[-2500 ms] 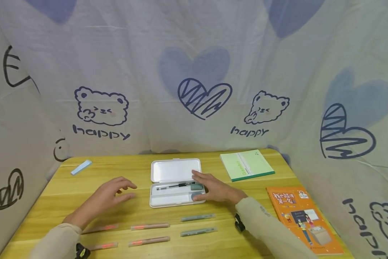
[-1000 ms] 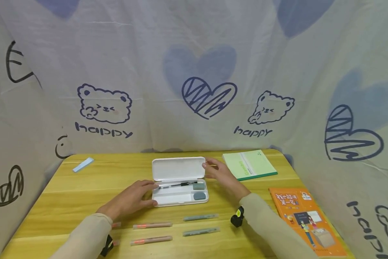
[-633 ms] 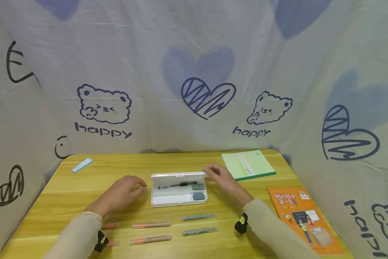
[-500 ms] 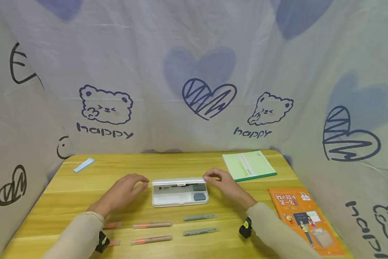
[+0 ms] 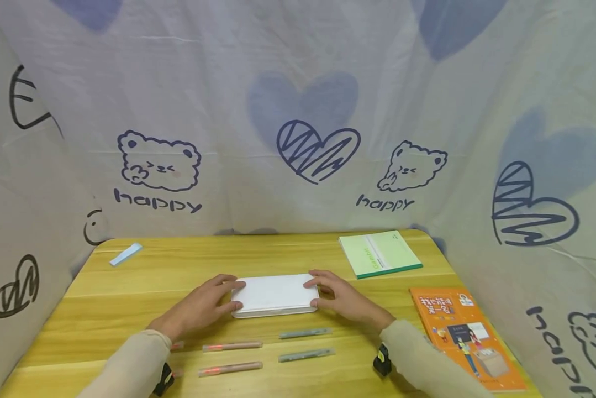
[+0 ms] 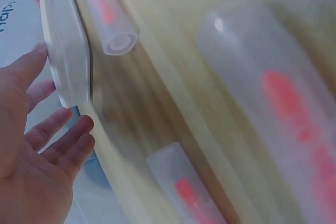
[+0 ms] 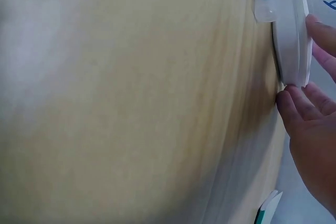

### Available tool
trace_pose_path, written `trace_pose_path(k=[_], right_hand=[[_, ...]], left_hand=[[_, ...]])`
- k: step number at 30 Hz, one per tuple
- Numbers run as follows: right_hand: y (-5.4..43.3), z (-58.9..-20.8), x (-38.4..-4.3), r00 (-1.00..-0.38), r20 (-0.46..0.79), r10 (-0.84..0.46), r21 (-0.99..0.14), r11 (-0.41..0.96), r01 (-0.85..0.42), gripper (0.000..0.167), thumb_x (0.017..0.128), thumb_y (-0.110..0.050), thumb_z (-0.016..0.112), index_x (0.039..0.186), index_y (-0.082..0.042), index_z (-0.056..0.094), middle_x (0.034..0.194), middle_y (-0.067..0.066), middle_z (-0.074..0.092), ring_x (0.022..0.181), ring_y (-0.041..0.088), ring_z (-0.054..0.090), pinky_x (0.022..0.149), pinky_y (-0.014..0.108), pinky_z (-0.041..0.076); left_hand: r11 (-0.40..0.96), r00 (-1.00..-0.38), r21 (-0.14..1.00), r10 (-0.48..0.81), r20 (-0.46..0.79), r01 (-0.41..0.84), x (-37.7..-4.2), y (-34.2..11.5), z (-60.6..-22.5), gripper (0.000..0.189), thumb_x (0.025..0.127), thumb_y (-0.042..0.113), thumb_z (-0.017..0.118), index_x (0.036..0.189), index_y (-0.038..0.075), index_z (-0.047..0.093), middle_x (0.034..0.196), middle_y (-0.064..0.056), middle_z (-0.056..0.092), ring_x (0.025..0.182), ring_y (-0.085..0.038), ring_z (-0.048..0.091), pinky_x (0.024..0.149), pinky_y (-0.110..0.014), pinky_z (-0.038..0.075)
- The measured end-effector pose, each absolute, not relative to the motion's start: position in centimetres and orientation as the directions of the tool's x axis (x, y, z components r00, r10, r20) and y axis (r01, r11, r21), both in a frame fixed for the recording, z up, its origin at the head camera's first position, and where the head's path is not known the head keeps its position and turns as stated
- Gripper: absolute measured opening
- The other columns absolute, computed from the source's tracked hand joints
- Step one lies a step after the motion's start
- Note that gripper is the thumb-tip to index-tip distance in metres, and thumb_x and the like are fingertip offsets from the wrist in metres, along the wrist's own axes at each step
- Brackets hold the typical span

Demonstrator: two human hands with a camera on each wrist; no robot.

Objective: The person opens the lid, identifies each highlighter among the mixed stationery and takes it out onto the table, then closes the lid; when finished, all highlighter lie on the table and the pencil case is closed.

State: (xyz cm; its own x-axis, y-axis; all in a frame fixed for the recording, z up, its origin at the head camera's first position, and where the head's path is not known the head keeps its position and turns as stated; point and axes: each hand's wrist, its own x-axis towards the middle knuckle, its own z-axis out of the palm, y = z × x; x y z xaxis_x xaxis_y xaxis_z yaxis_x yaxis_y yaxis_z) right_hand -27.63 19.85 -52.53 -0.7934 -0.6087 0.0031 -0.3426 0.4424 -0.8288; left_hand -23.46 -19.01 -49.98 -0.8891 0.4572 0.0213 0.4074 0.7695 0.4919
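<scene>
A white pencil case (image 5: 275,293) lies closed on the wooden table, its lid flat over the tray, so the pen and erasers inside are hidden. My left hand (image 5: 198,307) touches its left end, thumb and forefinger resting on the lid. At the opposite end my right hand (image 5: 344,301) does likewise, with thumb and forefinger on the lid's right edge. In the left wrist view, the other fingers (image 6: 68,140) spread loosely by the end of the case. The right wrist view has the fingertips (image 7: 287,103) against the case's end wall.
Pinkish pens (image 5: 232,346) and grey-green pens (image 5: 305,333) lie in front of the case. A green notebook (image 5: 379,254) is at the back right, with an orange book (image 5: 467,337) nearer. A light blue strip (image 5: 126,254) lies back left. Patterned cloth surrounds the table.
The lid has swung forward and down from standing open to covering the tray, with the right hand at its edge. The left hand has come back to the case's left end.
</scene>
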Motion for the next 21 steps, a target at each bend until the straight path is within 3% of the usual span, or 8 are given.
trace_pose_path(k=[14,21], right_hand=[[19.50,-52.91,-27.39,-0.779,0.062,-0.624,-0.755,0.481,-0.446,0.041,0.108,-0.024,0.071,0.147,-0.011,0.065,0.175,0.020,0.035,0.158,0.042,0.041,0.125,0.056,0.041],[19.94,-52.68,-27.74,-0.802,0.064,-0.594,-0.777,0.474,-0.414,0.045,0.110,-0.029,0.069,0.151,-0.012,0.061,0.174,0.019,0.037,0.158,0.040,0.042,0.126,0.055,0.040]], left_hand=[[0.761,-0.877,0.467,0.476,0.068,0.450,-23.20,-19.08,-50.54,0.057,0.109,0.041,0.067,0.157,0.013,0.058,0.161,-0.020,0.052,0.147,-0.046,0.052,0.119,-0.067,0.044],[0.777,-0.893,0.466,0.445,0.068,0.423,-23.12,-19.78,-50.44,0.055,0.112,0.044,0.060,0.159,0.015,0.056,0.164,-0.019,0.051,0.150,-0.046,0.049,0.122,-0.068,0.041]])
